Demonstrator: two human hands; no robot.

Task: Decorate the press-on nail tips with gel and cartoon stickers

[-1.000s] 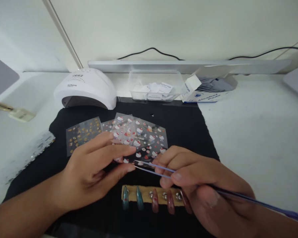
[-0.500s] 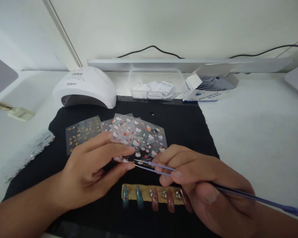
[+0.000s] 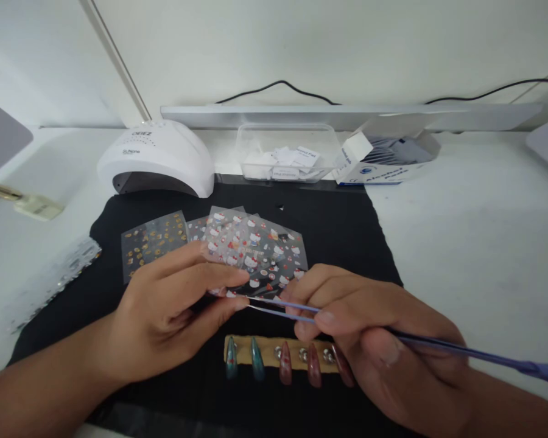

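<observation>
My left hand [image 3: 168, 310] has its thumb and index finger on either side of the near edge of a clear nail sticker sheet [image 3: 278, 249] printed with red and white cat figures. In my right hand [image 3: 374, 340] is a pair of purple tweezers [image 3: 292, 311]. Their tips are a little apart and lie beside my left thumb, at the sheet's near edge. Whether a sticker sits between them is too small to tell. Just below stands a tan strip [image 3: 269, 351] carrying false nails, with green nails [image 3: 256, 359] at left and dark red nails [image 3: 285, 364] at right.
More sticker sheets [image 3: 153, 243] fan out on the black mat [image 3: 338, 231]. Behind are a white nail lamp [image 3: 159, 152], a clear plastic box [image 3: 285, 149] of small packets and an open alcohol pad box [image 3: 383, 167]. A silvery glittery item [image 3: 59, 280] lies at left.
The tweezer tips have come slightly closer together and lie nearer my left thumb. Both hands hold almost the same place; the view has shifted very slightly.
</observation>
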